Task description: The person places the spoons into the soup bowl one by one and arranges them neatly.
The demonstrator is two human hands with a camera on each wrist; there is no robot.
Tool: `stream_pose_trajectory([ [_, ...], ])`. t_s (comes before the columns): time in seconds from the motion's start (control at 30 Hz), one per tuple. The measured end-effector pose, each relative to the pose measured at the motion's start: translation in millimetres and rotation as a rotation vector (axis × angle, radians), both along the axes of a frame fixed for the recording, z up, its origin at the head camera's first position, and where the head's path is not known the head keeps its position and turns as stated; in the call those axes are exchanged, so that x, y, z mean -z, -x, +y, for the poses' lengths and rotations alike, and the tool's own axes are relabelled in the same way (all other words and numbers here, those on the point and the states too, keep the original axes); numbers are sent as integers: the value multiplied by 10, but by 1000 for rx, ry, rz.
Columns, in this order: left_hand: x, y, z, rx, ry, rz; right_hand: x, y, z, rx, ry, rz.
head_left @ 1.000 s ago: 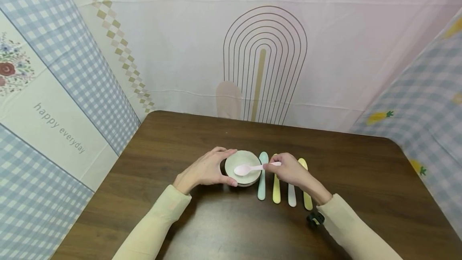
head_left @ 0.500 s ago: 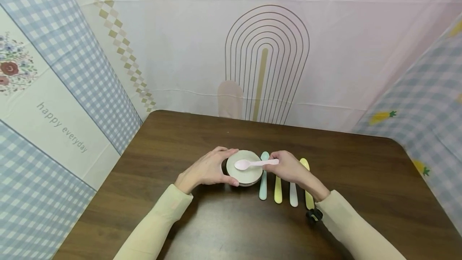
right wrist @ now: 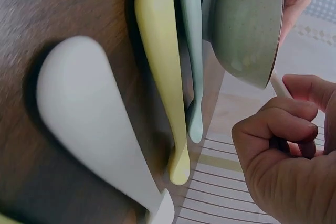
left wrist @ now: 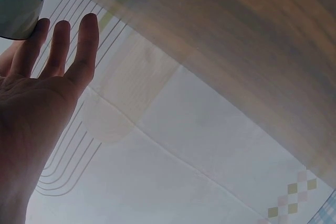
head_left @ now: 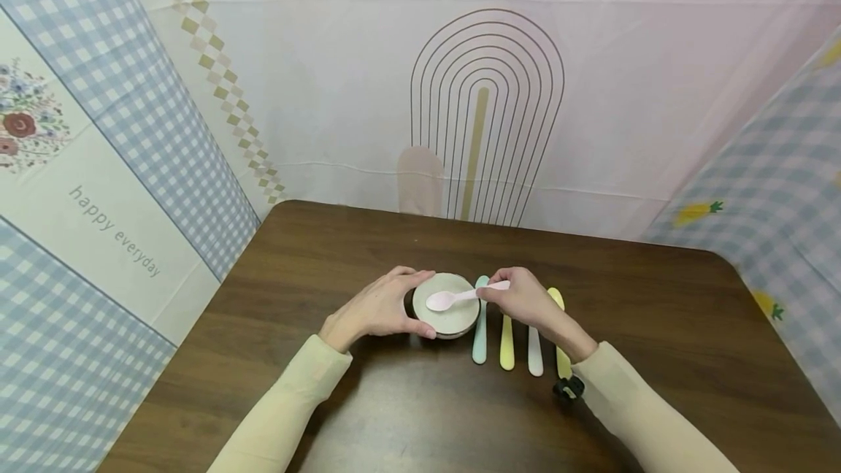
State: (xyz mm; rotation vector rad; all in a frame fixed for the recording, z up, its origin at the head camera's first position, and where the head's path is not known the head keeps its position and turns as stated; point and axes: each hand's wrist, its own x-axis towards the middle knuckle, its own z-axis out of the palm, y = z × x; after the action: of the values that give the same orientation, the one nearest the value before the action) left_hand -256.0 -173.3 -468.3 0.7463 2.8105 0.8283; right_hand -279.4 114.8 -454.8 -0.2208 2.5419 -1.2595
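A pale ceramic bowl (head_left: 453, 323) stands on the table. My left hand (head_left: 374, 306) holds it from the left, thumb at the near rim and fingers round the far side. The left wrist view shows the bowl's painted outside (left wrist: 21, 3) against a fingertip; the other visible fingers spread free. My right hand (head_left: 522, 298) pinches a pale pink spoon (head_left: 442, 301) by its handle. The spoon's scoop lies over the bowl's opening, tilted, with the handle end sticking out past my fingers. In the right wrist view, my curled fingers (right wrist: 278, 129) hide most of the handle.
Right of the bowl lie a mint spoon (head_left: 480, 341), a yellow spoon (head_left: 507, 347), a white spoon (head_left: 535, 356) and another yellow spoon (head_left: 555, 298), partly under my right arm. Printed cloth (head_left: 328, 93) hangs behind the table (head_left: 394, 407).
My right hand has moved slightly away from me and up, tilting the pink spoon's handle. The scoop stays over the bowl. My left hand keeps its hold on the bowl.
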Motion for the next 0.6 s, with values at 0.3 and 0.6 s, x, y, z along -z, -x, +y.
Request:
stream_pose_trajectory([
  [0.3, 2, 3, 0, 1, -3, 6, -23, 71, -27, 38, 115, -106],
  [0.6, 20, 3, 7, 0, -8, 14, -5, 126, -66, 73, 238, -137],
])
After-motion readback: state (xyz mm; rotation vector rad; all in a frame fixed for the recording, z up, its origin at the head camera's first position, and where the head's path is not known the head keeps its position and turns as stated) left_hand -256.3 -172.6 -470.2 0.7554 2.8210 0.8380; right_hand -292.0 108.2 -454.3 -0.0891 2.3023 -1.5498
